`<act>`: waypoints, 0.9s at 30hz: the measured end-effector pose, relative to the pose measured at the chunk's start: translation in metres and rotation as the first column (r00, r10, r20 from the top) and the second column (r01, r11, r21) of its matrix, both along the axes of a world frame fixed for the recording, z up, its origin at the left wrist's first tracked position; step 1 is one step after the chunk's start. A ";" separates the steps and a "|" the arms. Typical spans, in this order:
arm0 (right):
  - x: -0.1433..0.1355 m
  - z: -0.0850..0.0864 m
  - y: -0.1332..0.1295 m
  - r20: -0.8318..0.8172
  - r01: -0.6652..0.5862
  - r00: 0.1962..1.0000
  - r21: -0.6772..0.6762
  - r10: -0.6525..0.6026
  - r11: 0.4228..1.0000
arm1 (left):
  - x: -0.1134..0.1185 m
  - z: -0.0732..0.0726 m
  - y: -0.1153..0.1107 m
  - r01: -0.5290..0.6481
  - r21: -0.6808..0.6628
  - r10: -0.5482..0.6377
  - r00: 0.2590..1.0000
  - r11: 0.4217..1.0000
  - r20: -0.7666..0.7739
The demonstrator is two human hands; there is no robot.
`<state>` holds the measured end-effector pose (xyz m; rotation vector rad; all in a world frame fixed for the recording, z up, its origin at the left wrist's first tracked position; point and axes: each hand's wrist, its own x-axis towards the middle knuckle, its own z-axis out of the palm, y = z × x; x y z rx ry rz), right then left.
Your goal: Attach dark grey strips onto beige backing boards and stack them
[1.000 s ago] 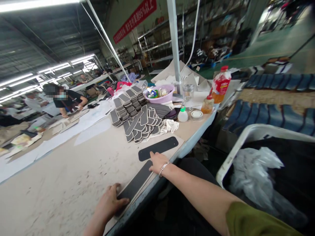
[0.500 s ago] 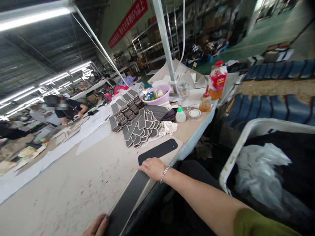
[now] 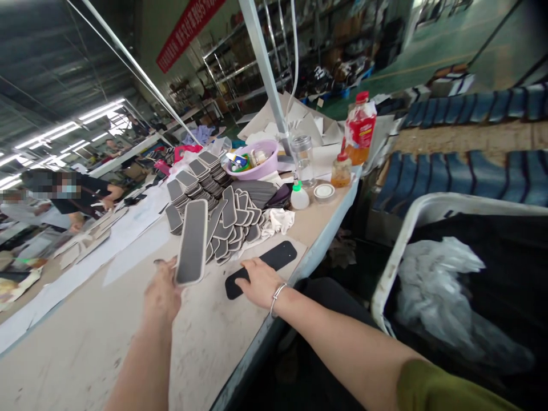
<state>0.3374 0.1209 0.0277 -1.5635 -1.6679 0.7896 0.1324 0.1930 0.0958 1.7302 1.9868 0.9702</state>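
My left hand (image 3: 163,290) holds up a long grey piece with a pale edge (image 3: 192,242) by its lower end, tilted above the table (image 3: 188,342). On a black strip with rounded ends (image 3: 279,255) rests my right hand (image 3: 259,282), a bracelet at its wrist; its fingers lie over the strip's near part, spread a little. Behind the strip is a loose heap of grey pale-edged pieces (image 3: 231,228), and further left stand neat stacks of similar pieces (image 3: 184,185).
A purple basin (image 3: 268,166), a green-capped bottle (image 3: 299,197), a round tin (image 3: 324,193), a glass jar (image 3: 303,157) and a red-labelled bottle (image 3: 360,128) stand behind. A white bin (image 3: 396,257) with plastic is at right. A person (image 3: 81,191) works at far left.
My left hand has come up and forward, lifting the long grey piece off the table edge. My right hand now lies further onto the black strip. The camera view has shifted right.
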 end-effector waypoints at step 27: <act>-0.035 -0.008 -0.040 0.355 -0.622 0.702 -0.117 0.617 0.774 | 0.010 -0.045 -0.065 0.413 -0.047 -0.396 0.827 0.910 -0.399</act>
